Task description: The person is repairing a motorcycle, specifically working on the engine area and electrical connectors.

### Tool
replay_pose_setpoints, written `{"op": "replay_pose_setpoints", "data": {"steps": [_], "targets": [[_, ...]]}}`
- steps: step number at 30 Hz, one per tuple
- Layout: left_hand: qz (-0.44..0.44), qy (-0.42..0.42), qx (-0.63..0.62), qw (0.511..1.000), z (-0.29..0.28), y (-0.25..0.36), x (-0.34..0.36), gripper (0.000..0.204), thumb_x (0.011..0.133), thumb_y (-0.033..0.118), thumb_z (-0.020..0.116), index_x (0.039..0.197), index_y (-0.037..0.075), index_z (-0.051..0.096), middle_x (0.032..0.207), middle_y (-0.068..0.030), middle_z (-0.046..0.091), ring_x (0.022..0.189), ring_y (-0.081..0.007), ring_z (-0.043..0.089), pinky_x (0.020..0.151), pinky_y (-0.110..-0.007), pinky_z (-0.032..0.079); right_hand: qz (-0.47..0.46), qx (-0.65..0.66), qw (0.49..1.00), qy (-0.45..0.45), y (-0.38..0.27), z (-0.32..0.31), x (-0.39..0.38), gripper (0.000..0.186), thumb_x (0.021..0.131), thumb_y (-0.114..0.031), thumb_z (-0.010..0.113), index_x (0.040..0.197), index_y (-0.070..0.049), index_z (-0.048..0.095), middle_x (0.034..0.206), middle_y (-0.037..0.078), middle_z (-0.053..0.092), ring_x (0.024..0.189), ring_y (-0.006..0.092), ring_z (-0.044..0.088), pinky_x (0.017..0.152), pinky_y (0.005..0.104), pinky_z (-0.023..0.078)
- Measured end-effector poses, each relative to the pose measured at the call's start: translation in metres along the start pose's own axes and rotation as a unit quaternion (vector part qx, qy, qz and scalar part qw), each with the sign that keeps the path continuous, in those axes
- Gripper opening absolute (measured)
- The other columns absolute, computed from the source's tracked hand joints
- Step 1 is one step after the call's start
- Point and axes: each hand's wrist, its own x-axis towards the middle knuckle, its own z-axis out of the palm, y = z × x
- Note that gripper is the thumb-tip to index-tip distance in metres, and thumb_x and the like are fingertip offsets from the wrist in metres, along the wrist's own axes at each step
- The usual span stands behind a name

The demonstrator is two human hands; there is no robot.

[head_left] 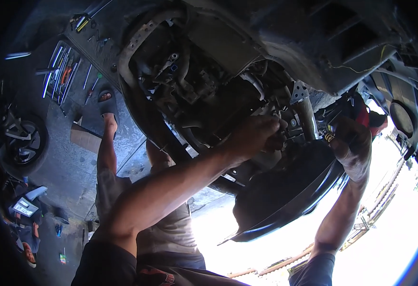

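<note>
My left hand (266, 136) reaches into the exposed mechanism of a dark motorcycle (202, 78), its fingers curled against metal fittings beside a grey metal tube (304, 119); what they hold, if anything, is hidden. On the right, my right hand (351, 152) has fingers bent around something near a small yellow ringed part (329, 137), too unclear to name. Just behind it are dark parts with a red piece (364, 117). A large black curved panel (285, 190) lies between and below my hands.
Tools lie in a tray (61, 71) at upper left, near cardboard (85, 138) and my sandalled foot (106, 102). A wheel (25, 140) stands far left. Another person (27, 238) is low on the left. Black bodywork (400, 117) is on the right.
</note>
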Motion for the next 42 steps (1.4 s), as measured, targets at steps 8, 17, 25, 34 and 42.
{"op": "replay_pose_setpoints", "data": {"steps": [8, 17, 25, 34, 42], "targets": [[0.149, 0.08, 0.185, 0.968, 0.0, -0.018, 0.006, 0.023, 0.102, 0.014, 0.058, 0.119, 0.0, 0.065, 0.098, -0.0094, 0.069, 0.083, -0.0122, 0.069, 0.075, -0.027, 0.056, 0.03, 0.031, 0.999, -0.018, -0.008, 0.012, 0.012, 0.057, 0.079, -0.045, 0.08, 0.061, -0.008, 0.04, 0.057, -0.006, 0.034, 0.058, 0.005, 0.03, 0.051, 0.0292, 0.022], [0.127, 0.109, 0.247, 0.955, -0.011, -0.002, 0.0, 0.024, 0.104, 0.021, 0.057, 0.113, 0.0, 0.065, 0.093, -0.0061, 0.067, 0.078, -0.0104, 0.066, 0.067, -0.026, 0.055, 0.038, -0.021, 0.999, -0.027, -0.009, 0.017, 0.02, 0.062, 0.077, -0.054, 0.082, 0.064, -0.004, 0.048, 0.057, -0.005, 0.039, 0.059, 0.0049, 0.033, 0.051, 0.0287, 0.025], [0.157, 0.162, 0.198, 0.954, -0.013, -0.026, -0.004, 0.024, 0.101, 0.017, 0.061, 0.116, -0.001, 0.059, 0.101, -0.0102, 0.068, 0.085, -0.0138, 0.067, 0.07, -0.028, 0.057, 0.05, -0.03, 0.998, -0.034, -0.007, 0.014, 0.019, 0.063, 0.076, -0.055, 0.082, 0.062, -0.005, 0.047, 0.055, -0.004, 0.04, 0.056, 0.0047, 0.035, 0.05, 0.0286, 0.025], [0.035, 0.07, -0.069, 0.995, -0.015, -0.025, 0.004, 0.026, 0.098, 0.017, 0.064, 0.116, -0.001, 0.061, 0.109, -0.0126, 0.069, 0.096, -0.0206, 0.07, 0.086, -0.036, 0.055, 0.044, -0.053, 0.997, -0.042, -0.013, 0.011, 0.021, 0.051, 0.077, -0.04, 0.081, 0.06, -0.005, 0.048, 0.052, -0.002, 0.041, 0.053, 0.0051, 0.037, 0.049, 0.028, 0.028], [0.092, 0.011, -0.035, 0.995, -0.006, -0.009, 0.012, 0.024, 0.097, 0.02, 0.065, 0.114, 0.004, 0.064, 0.104, -0.007, 0.069, 0.096, -0.015, 0.065, 0.084, -0.032, 0.05, 0.095, -0.079, 0.991, -0.046, -0.02, 0.026, 0.031, 0.04, 0.078, -0.029, 0.079, 0.062, -0.003, 0.053, 0.051, 0.001, 0.046, 0.05, 0.0061, 0.039, 0.048, 0.0284, 0.029]]}}
